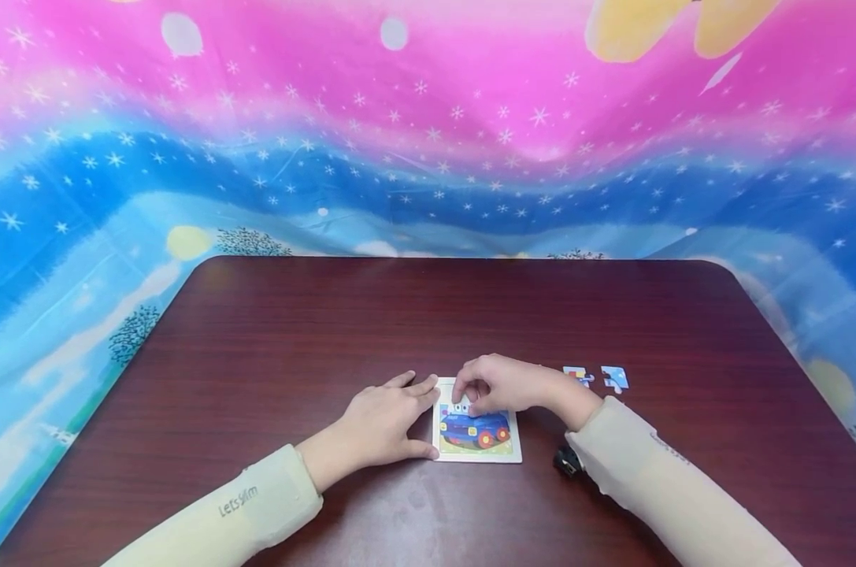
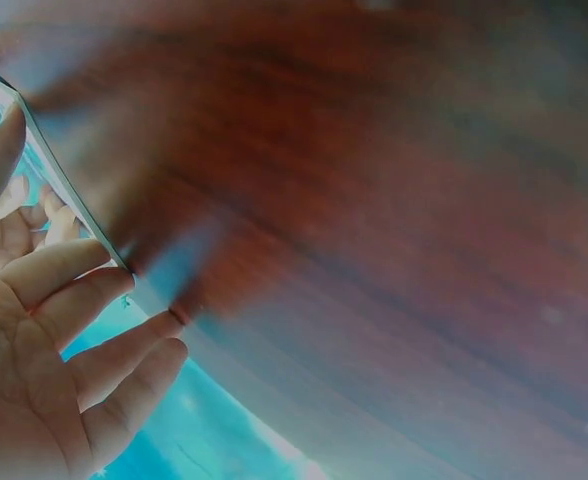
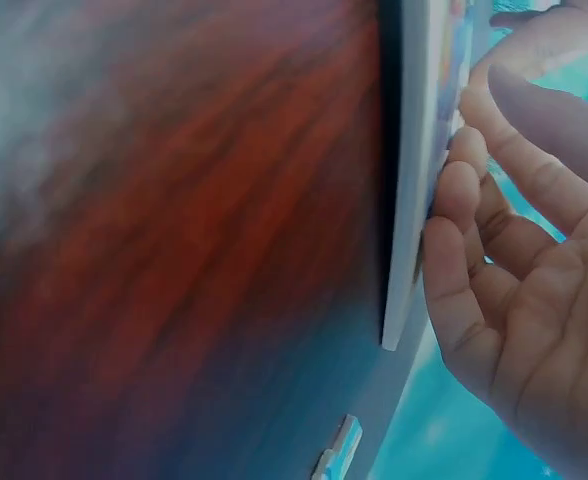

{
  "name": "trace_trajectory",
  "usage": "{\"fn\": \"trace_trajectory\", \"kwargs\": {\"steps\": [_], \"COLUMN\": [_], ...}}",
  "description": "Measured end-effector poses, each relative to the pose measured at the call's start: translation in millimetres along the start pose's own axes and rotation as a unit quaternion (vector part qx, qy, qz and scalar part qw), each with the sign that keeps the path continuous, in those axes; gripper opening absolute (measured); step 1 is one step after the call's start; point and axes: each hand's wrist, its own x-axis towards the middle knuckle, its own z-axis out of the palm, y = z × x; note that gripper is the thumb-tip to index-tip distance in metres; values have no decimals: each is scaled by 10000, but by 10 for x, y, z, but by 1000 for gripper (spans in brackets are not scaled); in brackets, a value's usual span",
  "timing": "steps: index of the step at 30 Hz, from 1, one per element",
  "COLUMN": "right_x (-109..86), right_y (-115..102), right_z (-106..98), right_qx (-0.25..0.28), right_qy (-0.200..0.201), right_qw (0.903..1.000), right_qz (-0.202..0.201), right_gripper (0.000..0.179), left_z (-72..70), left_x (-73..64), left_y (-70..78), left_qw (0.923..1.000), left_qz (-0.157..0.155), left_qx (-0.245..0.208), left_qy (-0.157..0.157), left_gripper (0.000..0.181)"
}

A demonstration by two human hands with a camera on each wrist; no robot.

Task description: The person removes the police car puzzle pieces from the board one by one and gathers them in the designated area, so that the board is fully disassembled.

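Observation:
A square jigsaw puzzle board [image 1: 478, 457] with a white border lies on the table, showing a blue cartoon vehicle with red-and-yellow wheels. My left hand [image 1: 379, 421] spreads along its left side, thumb at the near corner and fingertips at the far corner. In the left wrist view, fingers [image 2: 64, 310] of that hand are fairly straight along the board's edge. Over the upper part of the board, my right hand [image 1: 502, 384] bends its thumb and forefinger round a puzzle piece [image 1: 461, 409] with cartoon eyes. Its other fingers [image 3: 459, 195] curl against the board, partly hiding the picture.
Two loose puzzle pieces, one multicoloured [image 1: 575, 373] and one blue [image 1: 614, 378], lie beyond the right forearm. A black device [image 1: 568, 462] sits at the right wrist. The dark wooden table [image 1: 328, 315] ends at a colourful printed cloth [image 1: 428, 157].

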Motion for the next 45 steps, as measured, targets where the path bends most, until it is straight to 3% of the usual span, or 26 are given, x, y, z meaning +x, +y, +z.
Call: {"fn": "trace_trajectory", "kwargs": {"steps": [27,35,45], "right_x": [18,13,32], "right_y": [-74,-115,-71], "right_z": [86,90,87], "right_qx": [-621,-592,-71], "right_qy": [-10,-40,-124], "right_qw": [9979,9973,9996], "right_qz": [204,440,253], "right_gripper": [24,24,25], "left_z": [-20,-23,-42], "left_x": [37,63,75], "left_y": [49,68,71], "left_qw": [9998,9996,9991], "left_qz": [-178,-268,-403], "left_qx": [9,-8,-45], "left_qy": [-73,-130,-152], "left_gripper": [76,77,78]}}
